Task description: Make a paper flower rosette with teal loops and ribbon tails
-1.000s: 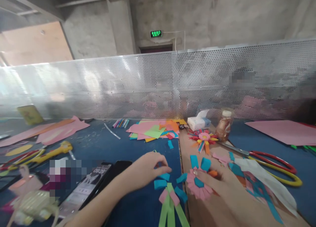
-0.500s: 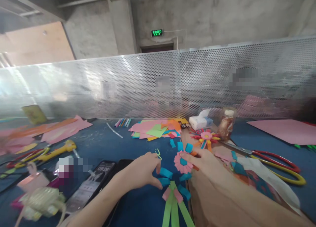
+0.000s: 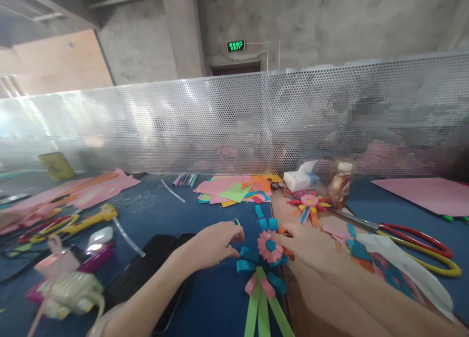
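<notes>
A paper flower (image 3: pixel 270 246) with a pink pleated ring and blue centre lies on the blue mat. Blue paper loops (image 3: pixel 249 254) surround it, and green paper strips (image 3: pixel 263 303) with pink bits hang below. My right hand (image 3: pixel 306 246) holds the flower at its right edge, fingertips on the pink ring. Orange paper shows beside those fingers, which partly hide it. To the left, my left hand (image 3: pixel 212 244) hovers above the mat near the blue loops, thumb and fingers apart with nothing visibly held. A small green loop (image 3: pixel 236 222) shows at its fingers.
Coloured paper sheets (image 3: pixel 230 190), markers (image 3: pixel 185 179) and a tissue box (image 3: pixel 301 180) lie at the back. A finished-looking red-orange flower (image 3: pixel 310 202), a bottle (image 3: pixel 340 183) and scissors (image 3: pixel 417 246) are right. A yellow glue gun (image 3: pixel 91 222) and dark phone (image 3: pixel 135 273) are left.
My left hand's fingers have shifted slightly and the thumb has drawn up from the loops. Blue loops above the flower sit differently. The phone's screen has gone dark.
</notes>
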{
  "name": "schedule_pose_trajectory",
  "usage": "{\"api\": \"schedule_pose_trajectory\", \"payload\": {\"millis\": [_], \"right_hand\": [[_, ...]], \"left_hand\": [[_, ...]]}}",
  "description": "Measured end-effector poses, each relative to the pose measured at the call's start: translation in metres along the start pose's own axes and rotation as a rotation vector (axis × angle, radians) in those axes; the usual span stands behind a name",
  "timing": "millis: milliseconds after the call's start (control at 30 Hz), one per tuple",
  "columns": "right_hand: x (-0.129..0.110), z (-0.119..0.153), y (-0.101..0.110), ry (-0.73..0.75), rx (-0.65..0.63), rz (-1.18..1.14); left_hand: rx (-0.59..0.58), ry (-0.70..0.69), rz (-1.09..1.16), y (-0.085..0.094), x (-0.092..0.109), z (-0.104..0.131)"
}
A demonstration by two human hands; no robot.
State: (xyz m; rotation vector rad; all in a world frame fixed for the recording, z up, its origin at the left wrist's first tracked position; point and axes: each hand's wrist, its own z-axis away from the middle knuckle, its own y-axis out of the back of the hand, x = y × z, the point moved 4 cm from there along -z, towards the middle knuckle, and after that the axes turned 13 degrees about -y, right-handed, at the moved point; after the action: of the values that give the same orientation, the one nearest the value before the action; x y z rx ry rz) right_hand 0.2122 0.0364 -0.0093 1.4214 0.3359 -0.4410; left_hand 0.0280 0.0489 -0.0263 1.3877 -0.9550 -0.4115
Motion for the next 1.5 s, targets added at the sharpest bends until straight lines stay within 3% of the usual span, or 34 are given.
{"api": "schedule_pose_trajectory", "payload": {"millis": [133,300,433,633,833,967,1233,1500], "right_hand": [[0.007,-0.005,-0.002,0.033,0.004,0.011],[0.022,-0.021,-0.011,0.16,-0.058,-0.178],[0.031,-0.035,-0.024,0.14,-0.087,-0.295],[0.03,-0.039,-0.033,0.107,-0.157,-0.401],[0.024,-0.03,-0.029,0.078,-0.186,-0.37],[0.016,-0.025,-0.038,0.108,-0.234,-0.394],[0.021,-0.033,-0.059,0.138,-0.065,-0.289],[0.008,-0.02,-0.039,0.167,0.039,-0.123]], "left_hand": [[-0.041,-0.015,-0.004,-0.009,-0.002,-0.002],[-0.018,-0.059,-0.046,-0.015,0.0,-0.004],[-0.007,-0.058,-0.068,-0.018,0.0,-0.006],[-0.02,-0.055,-0.095,-0.017,0.0,-0.007],[-0.043,-0.042,-0.091,-0.015,0.001,-0.007],[-0.048,-0.043,-0.08,-0.016,0.001,-0.008],[-0.047,-0.049,-0.082,-0.016,0.0,-0.008],[-0.04,-0.046,-0.077,-0.014,0.002,-0.006]]}}
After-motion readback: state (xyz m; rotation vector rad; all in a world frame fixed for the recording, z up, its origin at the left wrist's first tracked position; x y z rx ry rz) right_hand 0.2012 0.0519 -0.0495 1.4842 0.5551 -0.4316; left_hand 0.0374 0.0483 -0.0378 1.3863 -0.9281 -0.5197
